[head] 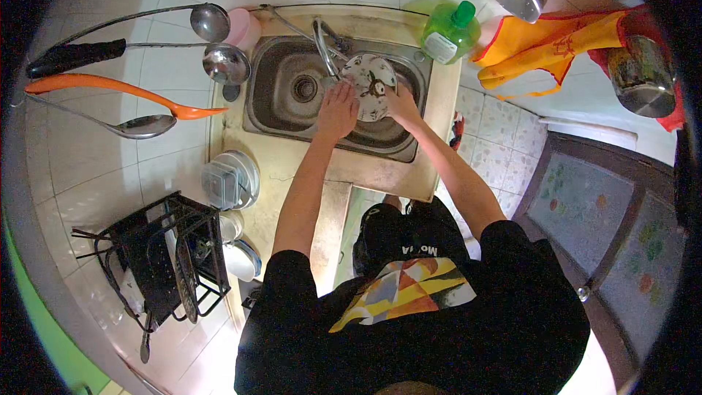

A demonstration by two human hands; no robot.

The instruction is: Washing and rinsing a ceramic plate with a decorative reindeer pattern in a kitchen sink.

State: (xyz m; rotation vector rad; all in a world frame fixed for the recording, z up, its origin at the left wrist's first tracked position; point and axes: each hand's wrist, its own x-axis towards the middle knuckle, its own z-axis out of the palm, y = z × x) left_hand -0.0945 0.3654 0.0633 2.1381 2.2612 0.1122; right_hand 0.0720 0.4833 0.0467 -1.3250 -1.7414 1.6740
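A patterned white plate (375,74) is tilted over the stainless steel sink (263,104), close to the curved metal faucet (323,49). My right hand (405,105) grips the plate's right edge, with some fingers hidden. At the plate's left edge, my left hand (338,109) lies with its fingers extended beneath the faucet's end; whether it grips the rim cannot be made out. The drain (304,89) shows to the left of my left hand.
A green bottle (451,33) stands at the sink's back right corner, a pink cup (242,28) at the back left. Ladles (226,63) hang on the left wall above stacked containers (222,181) and a black rack (159,258). An orange apron (554,46) hangs at right.
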